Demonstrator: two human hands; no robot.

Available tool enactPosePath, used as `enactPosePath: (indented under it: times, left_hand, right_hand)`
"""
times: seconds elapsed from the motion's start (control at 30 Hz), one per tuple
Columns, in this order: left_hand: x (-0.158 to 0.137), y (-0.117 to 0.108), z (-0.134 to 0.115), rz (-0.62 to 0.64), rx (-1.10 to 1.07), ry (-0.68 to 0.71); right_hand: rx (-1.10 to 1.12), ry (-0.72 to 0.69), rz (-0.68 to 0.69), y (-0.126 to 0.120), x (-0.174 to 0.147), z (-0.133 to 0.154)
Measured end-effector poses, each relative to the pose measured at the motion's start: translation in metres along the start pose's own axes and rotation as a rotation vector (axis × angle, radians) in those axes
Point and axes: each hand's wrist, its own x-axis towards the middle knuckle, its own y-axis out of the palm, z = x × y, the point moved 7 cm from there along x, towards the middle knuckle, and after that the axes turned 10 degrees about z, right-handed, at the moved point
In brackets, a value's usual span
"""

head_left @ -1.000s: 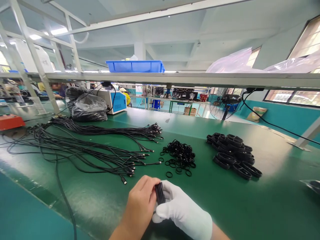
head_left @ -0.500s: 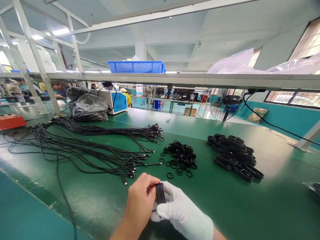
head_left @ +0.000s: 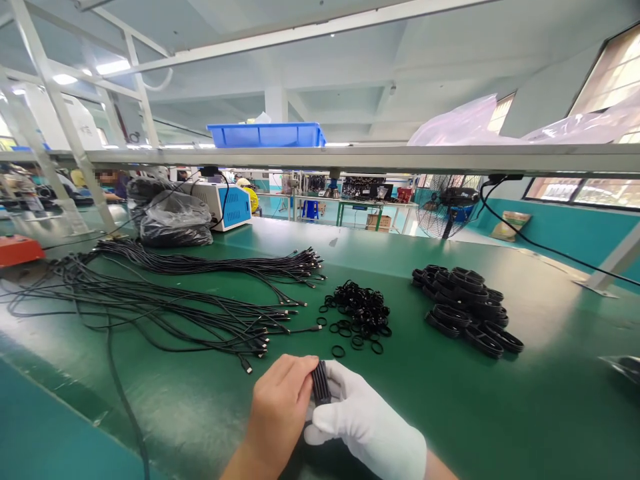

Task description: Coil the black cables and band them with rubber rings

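Between my two hands is a black cable point(head_left: 321, 383) wound into a tight coil, its turns lying side by side. My bare left hand point(head_left: 284, 403) grips the coil from the left, thumb and fingers closed near its upper edge. From the right, my white-gloved right hand point(head_left: 353, 410) closes round it, thumb in front and fingers behind. The coil's underside and ends are hidden by the hands. Just beyond lies a pile of small black rings point(head_left: 357, 307), with some loose rings around it. At the right sits a stack of coiled black cables point(head_left: 465, 303).
Long straight black cables point(head_left: 215, 263) lie in bundles across the green table point(head_left: 450, 413) at left, one hanging over the front edge. Behind them are a black plastic bag point(head_left: 175, 217) and a blue-white machine point(head_left: 233, 207). A shelf point(head_left: 360, 159) spans overhead, carrying a blue tray point(head_left: 267, 135).
The view has shifted slightly. Both hands stay on the coil, which is tilted a little more, and my left fingers have moved slightly over its upper edge.
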Motion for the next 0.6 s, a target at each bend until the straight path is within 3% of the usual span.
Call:
enactPosePath:
  times: [0.1,0.3,0.6]
  left_hand:
    - [0.002,-0.001,0.003,0.020,-0.009,-0.042]
    - [0.011,0.008,0.017,0.236,-0.212,-0.258]
    - [0.009,0.014,0.031,0.371,-0.308,-0.459]
  right_hand:
    - [0.014,0.009,0.002,0.002,0.000,0.000]
    - [0.074,0.006,0.017,0.006,0.004,0.004]
    - [0.138,0.038,0.040,-0.001,0.000,-0.004]
